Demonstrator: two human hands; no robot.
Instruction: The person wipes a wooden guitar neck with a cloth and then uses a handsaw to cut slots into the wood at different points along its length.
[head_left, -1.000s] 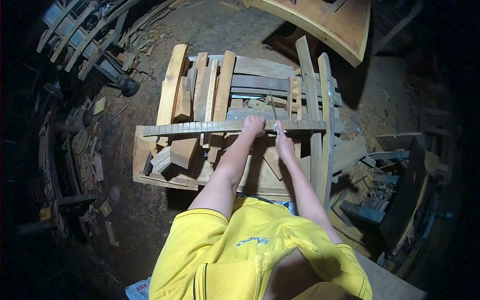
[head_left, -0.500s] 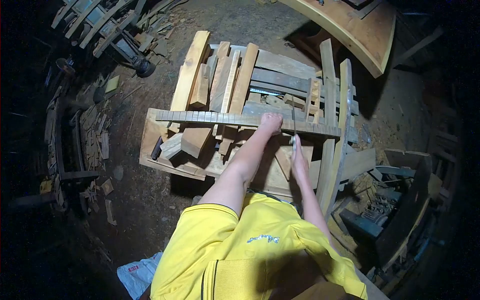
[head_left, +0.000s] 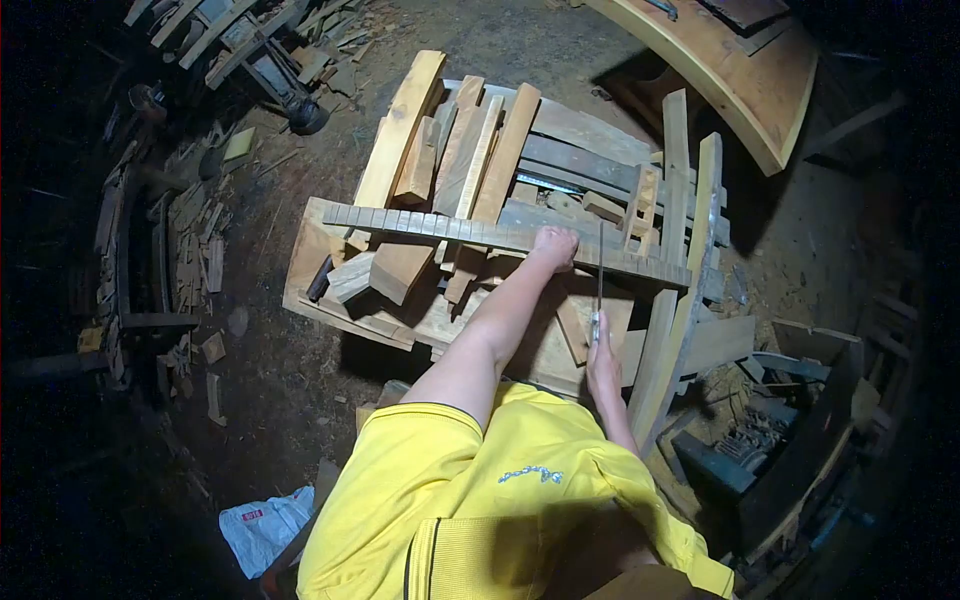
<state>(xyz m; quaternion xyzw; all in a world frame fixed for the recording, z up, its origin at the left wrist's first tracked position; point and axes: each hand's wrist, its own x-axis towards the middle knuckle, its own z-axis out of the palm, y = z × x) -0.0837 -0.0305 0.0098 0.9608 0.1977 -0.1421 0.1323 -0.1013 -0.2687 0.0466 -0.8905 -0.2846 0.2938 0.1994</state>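
Note:
My left hand (head_left: 555, 248) is closed round the long wooden strip (head_left: 460, 229), which lies across the workbench and bears many evenly spaced crosswise lines. To its right, my right hand (head_left: 602, 362) grips the handle of a thin-bladed saw (head_left: 600, 270). The narrow blade points away from me and crosses the strip just right of my left hand. Beneath and behind the strip lie several loose boards (head_left: 505, 150). Short wood blocks (head_left: 400, 271) sit in front of it at the left.
An upright-edged board (head_left: 690, 270) runs along the bench's right side. A curved wooden tabletop (head_left: 740, 90) stands at the back right. Machinery (head_left: 735, 450) is at the lower right. Wood scraps (head_left: 215, 240) litter the floor at left, and a white sack (head_left: 265, 530) lies lower left.
My right hand has drawn back toward my body with the saw, so more of the blade shows on my side of the strip. My left hand stays on the strip; the whole view has shifted slightly.

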